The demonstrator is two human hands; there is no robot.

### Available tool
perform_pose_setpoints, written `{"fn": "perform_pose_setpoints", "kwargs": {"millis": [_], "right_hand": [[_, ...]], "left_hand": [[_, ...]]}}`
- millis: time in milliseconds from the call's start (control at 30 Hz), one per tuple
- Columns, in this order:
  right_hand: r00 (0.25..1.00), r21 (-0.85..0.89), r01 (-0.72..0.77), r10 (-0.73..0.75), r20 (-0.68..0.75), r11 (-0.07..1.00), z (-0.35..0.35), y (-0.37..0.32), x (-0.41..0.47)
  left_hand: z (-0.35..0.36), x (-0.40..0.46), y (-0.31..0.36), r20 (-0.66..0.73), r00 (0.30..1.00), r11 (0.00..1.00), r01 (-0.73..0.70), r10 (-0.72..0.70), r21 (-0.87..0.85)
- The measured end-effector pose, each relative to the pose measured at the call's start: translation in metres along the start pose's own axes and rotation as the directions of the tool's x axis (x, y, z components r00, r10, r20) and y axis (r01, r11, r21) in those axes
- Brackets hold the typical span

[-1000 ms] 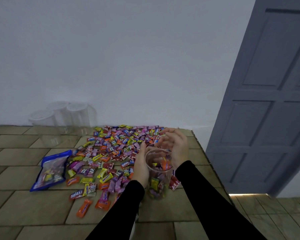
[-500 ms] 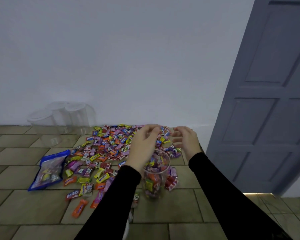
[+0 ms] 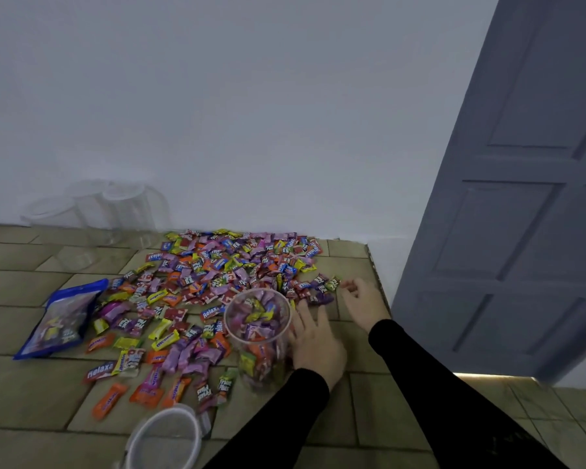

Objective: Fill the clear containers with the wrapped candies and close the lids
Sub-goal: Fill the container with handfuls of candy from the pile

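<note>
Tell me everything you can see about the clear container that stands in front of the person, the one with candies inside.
The clear container is a tall round jar that looks like thin transparent plastic. It stands upright on the tiled surface at the near edge of the spread of wrapped candies. Its mouth is open, with no lid on it. Mixed pink, purple, yellow and orange candies fill it almost to the rim. The left hand lies against its right side with straight fingers. Loose candies lie around its base.
</note>
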State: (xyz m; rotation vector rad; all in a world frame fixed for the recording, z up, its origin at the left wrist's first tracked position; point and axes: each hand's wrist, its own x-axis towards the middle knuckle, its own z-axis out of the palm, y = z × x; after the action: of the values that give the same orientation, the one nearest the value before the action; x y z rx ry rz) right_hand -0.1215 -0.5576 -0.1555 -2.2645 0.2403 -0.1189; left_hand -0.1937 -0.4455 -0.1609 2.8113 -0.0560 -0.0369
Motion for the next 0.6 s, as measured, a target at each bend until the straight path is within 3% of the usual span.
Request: {"fn": "perform_pose_setpoints", "kwargs": {"millis": [67,200,467,600], "right_hand": [[0.998,-0.174,0.062,-0.056,0.038,0.983,0.002,0.007,0.005],[0.987,-0.399,0.154,-0.121,0.107,0.904,0.013,0.013,0.018],[0.909,-0.538,0.401,-0.249,0.335,0.742,0.043,0.019,0.057],[0.859,-0.544,0.512,-0.383,0.34,0.665,0.055,0.021,0.067]], "left_hand": [[0.016,0.008,-0.004,-0.105,0.994,0.997,0.043,-0.036,0.071],[0.037,0.023,-0.008,-0.096,0.99,0.993,0.111,-0.107,0.038],[0.047,0.049,-0.005,-0.172,0.967,0.981,0.194,-0.189,0.013],[0.053,0.064,-0.014,-0.283,0.952,0.991,0.128,-0.116,0.025]]}}
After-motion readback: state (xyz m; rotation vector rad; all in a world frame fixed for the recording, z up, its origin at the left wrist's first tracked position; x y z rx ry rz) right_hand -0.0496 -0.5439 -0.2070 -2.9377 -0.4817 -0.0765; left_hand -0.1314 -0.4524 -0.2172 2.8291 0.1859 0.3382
